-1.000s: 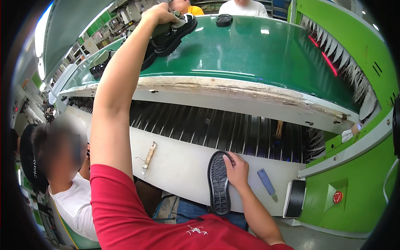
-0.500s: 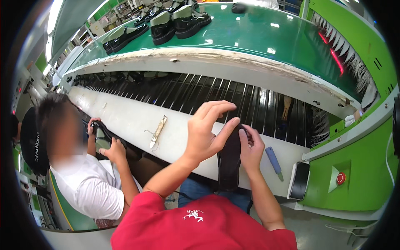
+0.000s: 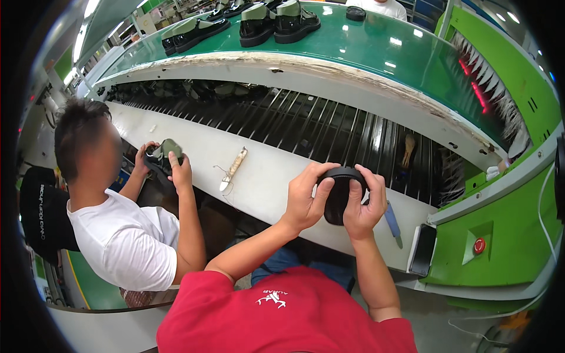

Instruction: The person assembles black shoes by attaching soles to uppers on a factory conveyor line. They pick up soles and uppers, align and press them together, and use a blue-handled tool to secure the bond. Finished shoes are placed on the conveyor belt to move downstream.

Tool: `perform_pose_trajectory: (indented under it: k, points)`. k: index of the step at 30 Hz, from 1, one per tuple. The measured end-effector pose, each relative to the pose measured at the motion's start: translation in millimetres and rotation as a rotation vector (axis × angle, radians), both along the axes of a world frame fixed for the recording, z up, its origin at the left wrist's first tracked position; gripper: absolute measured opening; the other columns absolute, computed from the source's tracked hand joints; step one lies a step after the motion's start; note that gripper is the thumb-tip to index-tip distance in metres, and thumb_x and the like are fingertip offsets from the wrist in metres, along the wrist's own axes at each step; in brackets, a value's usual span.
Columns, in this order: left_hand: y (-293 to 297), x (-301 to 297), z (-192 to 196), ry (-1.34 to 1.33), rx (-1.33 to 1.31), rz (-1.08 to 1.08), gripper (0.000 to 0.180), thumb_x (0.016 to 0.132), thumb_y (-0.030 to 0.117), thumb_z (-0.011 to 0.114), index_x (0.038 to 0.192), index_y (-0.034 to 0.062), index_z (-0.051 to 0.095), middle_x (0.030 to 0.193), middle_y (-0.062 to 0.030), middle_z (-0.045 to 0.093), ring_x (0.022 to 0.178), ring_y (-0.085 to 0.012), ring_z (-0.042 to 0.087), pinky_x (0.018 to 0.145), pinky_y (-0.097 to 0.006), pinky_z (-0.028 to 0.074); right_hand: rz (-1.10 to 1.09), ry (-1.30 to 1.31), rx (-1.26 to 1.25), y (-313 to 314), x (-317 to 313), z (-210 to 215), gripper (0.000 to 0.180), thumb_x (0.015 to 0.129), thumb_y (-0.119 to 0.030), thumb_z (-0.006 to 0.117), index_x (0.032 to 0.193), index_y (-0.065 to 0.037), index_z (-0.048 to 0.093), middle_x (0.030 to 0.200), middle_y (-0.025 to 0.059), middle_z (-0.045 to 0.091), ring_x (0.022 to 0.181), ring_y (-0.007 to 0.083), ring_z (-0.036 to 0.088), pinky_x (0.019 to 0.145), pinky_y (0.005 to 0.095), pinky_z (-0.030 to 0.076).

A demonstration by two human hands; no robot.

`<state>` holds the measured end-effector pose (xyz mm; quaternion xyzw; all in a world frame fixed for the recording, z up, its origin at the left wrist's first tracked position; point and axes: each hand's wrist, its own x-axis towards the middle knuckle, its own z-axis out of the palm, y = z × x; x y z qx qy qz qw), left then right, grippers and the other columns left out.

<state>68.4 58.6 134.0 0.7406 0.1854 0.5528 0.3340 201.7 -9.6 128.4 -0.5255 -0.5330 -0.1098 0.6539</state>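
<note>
Between my two hands a black shoe sole (image 3: pixel 337 206) is held up over the front of the white ledge (image 3: pixel 276 176), with its rounded end toward the rollers. My left hand (image 3: pixel 307 197) grips its left edge, thumb on the face and fingers curled over the rim. On the opposite edge my right hand (image 3: pixel 366 206) is closed in the same way. Beside the right hand lies a blue-handled knife (image 3: pixel 392 222). Farther left on the ledge rests a wrapped, white-tipped tool (image 3: pixel 234 169) with loose thread.
A co-worker in white (image 3: pixel 126 241) sits at my left, holding a black and green shoe (image 3: pixel 163 154). Beyond the ledge run metal rollers (image 3: pixel 329 129) with a brush (image 3: pixel 408 150) on them. Several shoes stand on the green belt (image 3: pixel 347 44). A red button (image 3: pixel 479 245) is at right.
My left hand has come down from the air onto the sole's left edge. The sole has tipped, so it looks shorter. The co-worker has raised and turned the other shoe.
</note>
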Motion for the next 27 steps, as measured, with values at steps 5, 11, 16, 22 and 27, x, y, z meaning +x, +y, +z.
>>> perform_pose_trajectory:
  k: [5,11,16,22,27]
  points:
    - [3.7,-1.1,-1.7,-0.06,0.151,0.08,0.029,0.102,0.018,0.075,0.125,0.0017,0.069,0.101,-0.0151,0.072,0.083,-0.03,0.072,0.073,-0.037,0.057,0.039,-0.031,0.03,-2.2,-6.7,-6.7,0.032,0.096,-0.014,0.082,0.123,-0.002,0.071,0.092,0.0134,0.071,0.076,0.0273,0.067,0.07,0.0346,0.055]
    - [19.9,0.7,18.1,-0.076,0.226,0.09,0.031,0.093,0.016,0.085,0.118,0.0023,0.074,0.094,-0.0121,0.076,0.073,-0.0259,0.074,0.064,-0.033,0.057,0.206,0.206,-0.05,-5.7,0.2,11.0,0.028,0.098,-0.011,0.081,0.121,0.002,0.073,0.093,0.0091,0.071,0.081,0.0156,0.066,0.072,0.0273,0.052]
    - [22.5,11.5,39.0,-0.075,-0.155,-0.106,0.019,0.096,0.01,0.081,0.111,-0.0016,0.079,0.093,-0.0112,0.08,0.08,-0.0143,0.074,0.071,-0.028,0.057,0.4,0.587,-0.143,-4.2,10.4,27.3,0.024,0.106,-0.01,0.072,0.125,0.003,0.072,0.1,0.002,0.071,0.088,0.005,0.064,0.079,0.0207,0.05]
    - [64.5,47.2,-14.4,0.022,-0.46,-0.118,0.024,0.1,0.019,0.079,0.109,-0.0042,0.079,0.092,-0.0077,0.08,0.082,-0.0079,0.068,0.075,-0.024,0.055,0.414,0.696,-0.411,28.2,64.0,-17.9,0.03,0.107,-0.024,0.071,0.126,-0.001,0.072,0.101,0.0029,0.074,0.093,0.0075,0.067,0.081,0.0246,0.054]
    - [106.2,57.5,-88.1,0.1,-0.537,-0.064,0.034,0.099,0.025,0.079,0.113,-0.0058,0.077,0.092,-0.0129,0.08,0.083,-0.0121,0.071,0.077,-0.028,0.056,-0.462,0.046,-0.665,51.1,232.1,-94.5,0.056,0.094,-0.042,0.08,0.135,-0.005,0.068,0.124,0.0179,0.074,0.11,0.0364,0.071,0.097,0.0494,0.056]
